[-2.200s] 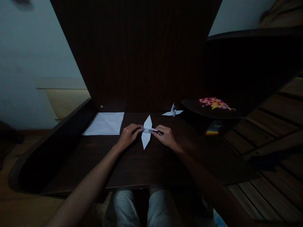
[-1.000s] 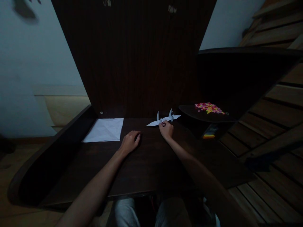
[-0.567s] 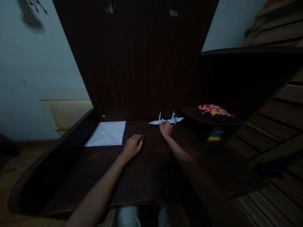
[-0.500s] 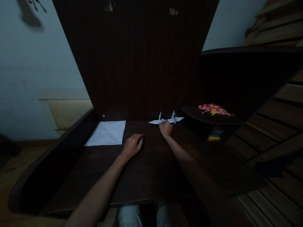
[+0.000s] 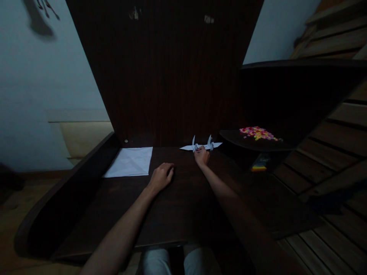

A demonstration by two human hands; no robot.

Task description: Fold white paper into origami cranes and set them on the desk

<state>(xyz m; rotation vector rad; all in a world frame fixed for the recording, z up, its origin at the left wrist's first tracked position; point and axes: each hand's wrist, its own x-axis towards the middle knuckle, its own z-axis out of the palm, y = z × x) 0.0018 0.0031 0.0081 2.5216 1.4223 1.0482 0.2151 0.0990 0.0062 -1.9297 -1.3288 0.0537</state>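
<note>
Two white folded paper cranes stand side by side at the back of the dark desk, against the upright panel. My right hand [image 5: 202,156] reaches to the left paper crane [image 5: 189,147], its fingers curled in at the crane's near side; the fingertips are partly hidden. Just right of those fingers is the other paper crane [image 5: 217,145]. My left hand [image 5: 161,175] lies on the desk top with nothing in it, fingers loosely bent and the thumb apart. Left of it lies a stack of white square paper [image 5: 130,162].
A raised corner shelf [image 5: 232,136] at the right bears a heap of small pink, red and yellow pieces [image 5: 259,133]. Under it sits something with yellow and orange stripes [image 5: 258,168]. A dark side board [image 5: 69,183] bounds the desk at the left.
My right hand has shifted very slightly right at the left crane. My left hand stays put, and the whole view has tilted a little.
</note>
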